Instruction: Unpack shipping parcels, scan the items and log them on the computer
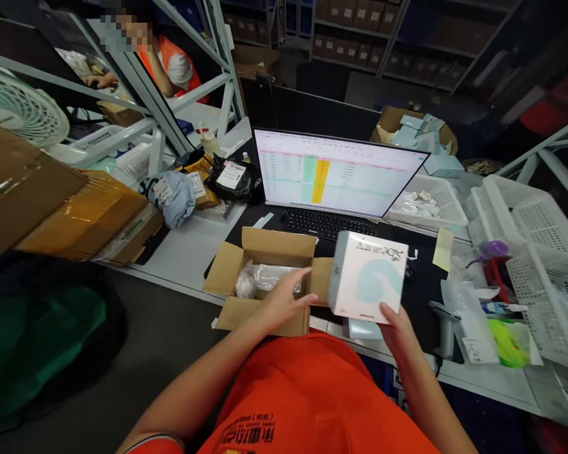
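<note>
In my right hand [394, 318] is a white product box [372, 274] with a pale blue swirl and dark lettering, held by its near edge in front of the monitor. My left hand [286, 296] reaches over an open cardboard carton [279, 241], its fingers apart and holding nothing. Inside the carton lie a clear-wrapped silver-grey item [269, 276] and a crumpled clear plastic bundle [246, 282]. Partly hidden beneath the white box, a light blue box [364, 329] rests at the table's front edge.
A monitor [336, 170] and keyboard [329, 222] stand behind the carton. To the right are a barcode scanner [445, 328] and white baskets [539, 221]. Wrapped parcels [175, 198] and large cartons [66, 189] sit left. Another person [170, 66] works beyond the frame.
</note>
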### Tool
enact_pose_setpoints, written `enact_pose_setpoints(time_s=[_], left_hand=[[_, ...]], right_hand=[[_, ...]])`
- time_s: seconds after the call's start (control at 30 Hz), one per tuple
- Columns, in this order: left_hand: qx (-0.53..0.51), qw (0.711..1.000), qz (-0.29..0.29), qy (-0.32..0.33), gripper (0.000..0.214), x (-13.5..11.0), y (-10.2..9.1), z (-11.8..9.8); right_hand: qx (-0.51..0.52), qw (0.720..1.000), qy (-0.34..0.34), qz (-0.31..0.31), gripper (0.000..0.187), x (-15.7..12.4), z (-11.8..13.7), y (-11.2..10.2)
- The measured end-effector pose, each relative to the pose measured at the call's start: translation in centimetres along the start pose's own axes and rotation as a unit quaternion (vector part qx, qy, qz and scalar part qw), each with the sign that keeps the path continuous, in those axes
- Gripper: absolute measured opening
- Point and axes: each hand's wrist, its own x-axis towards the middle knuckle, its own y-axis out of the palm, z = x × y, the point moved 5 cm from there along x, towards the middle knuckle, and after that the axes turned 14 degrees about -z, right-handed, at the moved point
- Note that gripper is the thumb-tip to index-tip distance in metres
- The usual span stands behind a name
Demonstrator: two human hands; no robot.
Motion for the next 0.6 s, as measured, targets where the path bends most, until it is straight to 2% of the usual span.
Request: enact_pose_setpoints(time_s=[0.03,0.1,0.17,0.2,0.27,0.33,0.37,0.4,0.43,0.5,0.53,0.6], left_hand=[[0.104,0.994,-0.015,0.025,0.055,0.0,-1.6,0.6],[0.305,0.951,-0.025,0.045,0.050,0.2,-4.5,2.5],[0.461,0.886,0.026,0.042,0.048,0.7,-6.2,4.9],[0.512,0.856,0.063,0.033,0.046,1.0,-6.5,6.1],[0.564,0.814,0.138,0.012,0.040,1.8,-6.3,8.1],[0.572,0.799,0.188,-0.009,0.033,2.7,-5.6,9.3],[0.570,0.796,0.202,-0.017,0.031,3.1,-5.2,9.7],[0.571,0.794,0.210,-0.025,0.029,3.6,-4.8,10.1],[0.573,0.791,0.214,-0.033,0.026,3.9,-4.4,10.4],[0.577,0.784,0.222,-0.051,0.021,4.4,-3.7,11.0],[0.580,0.781,0.225,-0.058,0.021,4.4,-3.4,11.3],[0.585,0.774,0.231,-0.072,0.021,4.4,-2.9,11.7]], right_hand=[[0.001,0.999,0.020,-0.034,0.082,0.5,-0.4,-2.4],[-0.026,0.993,0.055,-0.104,0.076,1.3,-1.1,-7.5],[-0.064,0.984,0.089,-0.143,0.073,1.7,-2.0,-11.4],[-0.083,0.981,0.102,-0.144,0.073,1.7,-2.4,-12.6],[-0.123,0.981,0.099,-0.117,0.075,1.8,-3.0,-13.3],[-0.187,0.976,0.033,-0.104,0.083,1.8,-2.5,-12.9],[-0.237,0.964,-0.021,-0.120,0.088,1.7,-1.8,-12.5],[-0.295,0.940,-0.084,-0.152,0.091,1.4,-0.9,-12.2],[-0.354,0.903,-0.151,-0.192,0.093,1.0,0.3,-11.8],[-0.448,0.808,-0.281,-0.259,0.085,-0.4,2.2,-10.6],[-0.481,0.762,-0.339,-0.271,0.078,-1.2,2.7,-9.8],[-0.535,0.694,-0.420,-0.236,0.067,-2.6,2.3,-7.7]])
